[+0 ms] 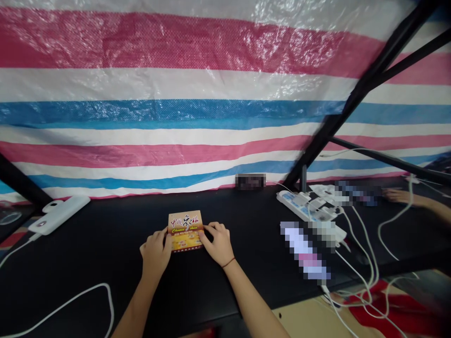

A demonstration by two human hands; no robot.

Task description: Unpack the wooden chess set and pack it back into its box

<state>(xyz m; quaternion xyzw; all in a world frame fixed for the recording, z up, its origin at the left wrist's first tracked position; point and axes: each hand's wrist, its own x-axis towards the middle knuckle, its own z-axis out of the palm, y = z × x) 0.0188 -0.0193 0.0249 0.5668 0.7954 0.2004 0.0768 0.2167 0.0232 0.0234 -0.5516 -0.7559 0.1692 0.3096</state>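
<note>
Far left of the grip: one white plastic device (pixel 63 216), oblong with rounded ends, a white cable in its near end. Nearer, left of the forearms, a white cable (pixel 108 295) bends in one loop over the smooth black tabletop (pixel 120 239).

Left hand (pixel 155 251): fingers curled at the box's left side, thumb along its near left edge. Chinese chess box (pixel 185 230), one, between the two hands: flat, squarish, printed tan above and yellow below, large characters, "Chinese chess" lettering. Right hand (pixel 218 244): thumb on the right edge, fingers bent beside it; one thin reddish cord (pixel 228 263) at the wrist. Hands clamped on the box from both sides; cannot tell whether it is raised at all.

Beyond the grip: woven plastic sheet (pixel 176 112), glossy, creased, striped pink, white and blue. Against its foot, just right of the box, one dark block (pixel 250 181), pixelated.

Right of the grip: one bright pixelated slab (pixel 305 253); behind it a white power strip (pixel 287 201) with several plugs, exact count unclear. Farthest right, another person's hand (pixel 401 196), well apart.
</note>
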